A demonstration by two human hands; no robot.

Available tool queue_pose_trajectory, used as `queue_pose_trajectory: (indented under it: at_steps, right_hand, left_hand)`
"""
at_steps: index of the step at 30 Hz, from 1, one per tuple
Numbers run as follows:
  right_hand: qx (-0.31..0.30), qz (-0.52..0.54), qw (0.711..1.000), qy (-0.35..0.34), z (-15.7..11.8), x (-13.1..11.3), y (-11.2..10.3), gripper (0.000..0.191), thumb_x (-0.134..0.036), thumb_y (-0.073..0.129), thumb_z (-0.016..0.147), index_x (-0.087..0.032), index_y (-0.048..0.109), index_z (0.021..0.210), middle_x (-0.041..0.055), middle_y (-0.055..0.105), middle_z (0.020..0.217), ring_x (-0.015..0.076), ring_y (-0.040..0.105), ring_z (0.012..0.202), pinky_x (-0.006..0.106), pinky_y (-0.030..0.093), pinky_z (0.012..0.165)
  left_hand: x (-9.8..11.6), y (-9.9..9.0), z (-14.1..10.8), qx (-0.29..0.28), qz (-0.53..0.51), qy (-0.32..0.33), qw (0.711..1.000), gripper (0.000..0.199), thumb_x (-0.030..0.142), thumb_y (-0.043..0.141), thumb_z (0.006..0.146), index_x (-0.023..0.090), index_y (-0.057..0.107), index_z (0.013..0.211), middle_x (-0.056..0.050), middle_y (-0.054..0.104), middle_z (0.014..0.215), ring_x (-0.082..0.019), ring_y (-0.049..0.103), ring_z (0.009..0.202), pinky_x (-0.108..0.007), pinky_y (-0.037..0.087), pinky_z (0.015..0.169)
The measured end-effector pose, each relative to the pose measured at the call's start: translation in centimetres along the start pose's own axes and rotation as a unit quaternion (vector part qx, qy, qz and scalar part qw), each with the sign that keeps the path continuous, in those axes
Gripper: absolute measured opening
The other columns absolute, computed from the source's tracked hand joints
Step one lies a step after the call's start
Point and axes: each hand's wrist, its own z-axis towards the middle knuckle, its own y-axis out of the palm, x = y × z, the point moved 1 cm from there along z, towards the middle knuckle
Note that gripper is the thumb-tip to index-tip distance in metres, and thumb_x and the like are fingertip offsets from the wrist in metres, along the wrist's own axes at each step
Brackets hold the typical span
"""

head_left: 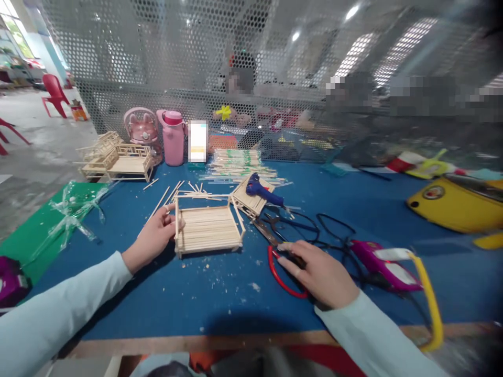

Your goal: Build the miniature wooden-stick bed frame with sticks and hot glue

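My left hand (157, 230) pinches the left end of a small bench-like model (208, 229) made of thin wooden sticks, which stands on the blue tabletop. Lower right, my right hand (320, 269) has its fingers closed on the red-handled scissors (286, 283). The blades point up and left, toward a small stick-built piece (245, 201) with a blue glue gun (264, 191) lying on it. Dark-jawed pliers (275, 224) rest beside the blades, partly hidden.
Finished stick furniture (128, 161) stands back left, near a pink bottle (173, 139) and a lit phone (197, 140). Bundled sticks (239, 162) lie behind the model. A purple device (387, 264) with cords, a yellow pouch (458, 201) and a green mat (47, 220) flank the workspace.
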Motion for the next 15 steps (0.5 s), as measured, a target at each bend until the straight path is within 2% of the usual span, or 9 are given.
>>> queue_pose_trajectory:
  at_steps: [4,7,9,11,15]
  right_hand:
    - [0.010,0.057,0.998,0.007,2.1,-3.0,-1.2,0.031,-0.040,0.043,0.089,-0.021,0.066,0.082,0.0048,0.071,0.083,0.0177,0.066,0.079,0.028,0.047,0.073]
    - [-0.053,0.052,0.997,0.006,4.2,-6.1,-0.8,0.043,-0.055,0.044,0.085,-0.021,0.058,0.060,0.0018,0.064,0.060,0.0145,0.057,0.054,0.025,0.036,0.053]
    - [-0.072,0.028,0.997,-0.005,5.5,-7.4,-0.2,0.048,-0.059,0.045,0.082,-0.021,0.053,0.052,0.0004,0.058,0.052,0.0132,0.050,0.047,0.026,0.028,0.048]
    - [-0.050,0.020,0.998,-0.019,6.3,-7.9,0.4,0.049,-0.056,0.045,0.082,-0.021,0.051,0.050,0.0003,0.057,0.049,0.0127,0.049,0.047,0.026,0.025,0.049]
    - [0.034,0.027,0.999,-0.034,6.6,-7.9,1.4,0.048,-0.048,0.040,0.086,-0.020,0.049,0.047,0.0010,0.055,0.046,0.0125,0.049,0.046,0.025,0.027,0.050]
  left_hand:
    - [-0.5,-0.1,-0.1,-0.008,-0.007,0.005,1.000,0.058,0.029,0.071,0.067,0.014,0.047,0.118,0.009,0.051,0.056,-0.009,0.050,0.049,-0.025,0.046,0.059]
    - [-0.5,-0.3,-0.2,-0.007,-0.023,0.007,1.000,0.057,0.027,0.071,0.068,0.014,0.047,0.118,0.010,0.050,0.052,-0.008,0.046,0.043,-0.023,0.041,0.051]
    - [-0.5,-0.5,-0.2,0.002,-0.032,0.007,0.999,0.058,0.026,0.073,0.065,0.014,0.048,0.117,0.011,0.049,0.050,-0.008,0.045,0.041,-0.022,0.040,0.050]
    - [-0.5,-0.7,-0.2,0.005,-0.041,0.005,0.999,0.060,0.027,0.074,0.064,0.014,0.048,0.116,0.010,0.051,0.052,-0.008,0.046,0.042,-0.023,0.040,0.051]
    - [-0.6,-0.9,0.0,-0.003,-0.045,0.009,0.999,0.062,0.029,0.074,0.065,0.014,0.047,0.119,0.008,0.054,0.054,-0.009,0.049,0.045,-0.024,0.043,0.054]
